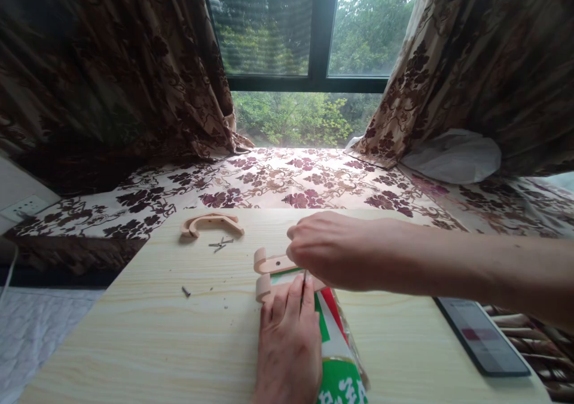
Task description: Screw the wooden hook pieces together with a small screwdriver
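My left hand [289,338] presses down with bent fingers on a pale curved wooden piece [263,288]. A second curved wooden piece [273,264], with a dark screw head or hole in it, lies just beyond. My right hand [320,250] is a fist above their right ends. A thin dark shaft [305,276] shows below it, between my left fingertips; the rest of what the fist holds is hidden. Beneath the pieces lies a green, white and red plastic package [338,356].
On the wood-grain tabletop [147,326] lie two more curved wooden pieces [213,223], several screws [221,244] and one separate screw [186,291]. A phone [484,338] rests at the right edge. Behind are a floral-covered ledge [287,180], curtains and a window.
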Demonstrator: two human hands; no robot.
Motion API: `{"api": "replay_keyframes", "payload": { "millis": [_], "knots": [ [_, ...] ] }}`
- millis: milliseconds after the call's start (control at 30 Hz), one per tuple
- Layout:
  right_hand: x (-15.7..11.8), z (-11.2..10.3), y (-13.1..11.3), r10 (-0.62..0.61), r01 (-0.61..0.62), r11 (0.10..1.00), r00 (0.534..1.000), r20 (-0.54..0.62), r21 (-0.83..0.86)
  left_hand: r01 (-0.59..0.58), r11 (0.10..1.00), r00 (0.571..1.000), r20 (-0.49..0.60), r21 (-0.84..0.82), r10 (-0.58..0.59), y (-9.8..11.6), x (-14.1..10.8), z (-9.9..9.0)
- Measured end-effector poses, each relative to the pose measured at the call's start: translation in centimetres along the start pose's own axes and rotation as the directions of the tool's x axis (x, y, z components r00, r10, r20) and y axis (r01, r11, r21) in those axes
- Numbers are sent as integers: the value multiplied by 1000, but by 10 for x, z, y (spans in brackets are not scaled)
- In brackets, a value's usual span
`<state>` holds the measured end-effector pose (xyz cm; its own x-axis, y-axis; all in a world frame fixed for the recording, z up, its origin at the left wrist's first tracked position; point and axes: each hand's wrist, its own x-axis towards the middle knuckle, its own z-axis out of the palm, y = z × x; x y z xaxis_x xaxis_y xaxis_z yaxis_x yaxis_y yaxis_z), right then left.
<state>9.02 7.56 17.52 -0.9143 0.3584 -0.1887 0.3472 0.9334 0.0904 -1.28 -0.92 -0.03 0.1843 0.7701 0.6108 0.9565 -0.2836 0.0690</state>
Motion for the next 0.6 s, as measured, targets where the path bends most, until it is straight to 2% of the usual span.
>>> {"api": "replay_keyframes", "payload": {
  "millis": [200,433,600],
  "knots": [
    [2,4,-7,-31,31,1000,999,-31,-3,-40,999,996,78,9,39,-2,3,-8],
    [2,5,2,89,-89,996,996,8,18,13,1000,999,34,-15,-13,1,1,-1],
    [-2,1,6,-7,8,999,1000,-19,41,-2,1000,1000,16,19,1,1,1,-1]
  ]
}}
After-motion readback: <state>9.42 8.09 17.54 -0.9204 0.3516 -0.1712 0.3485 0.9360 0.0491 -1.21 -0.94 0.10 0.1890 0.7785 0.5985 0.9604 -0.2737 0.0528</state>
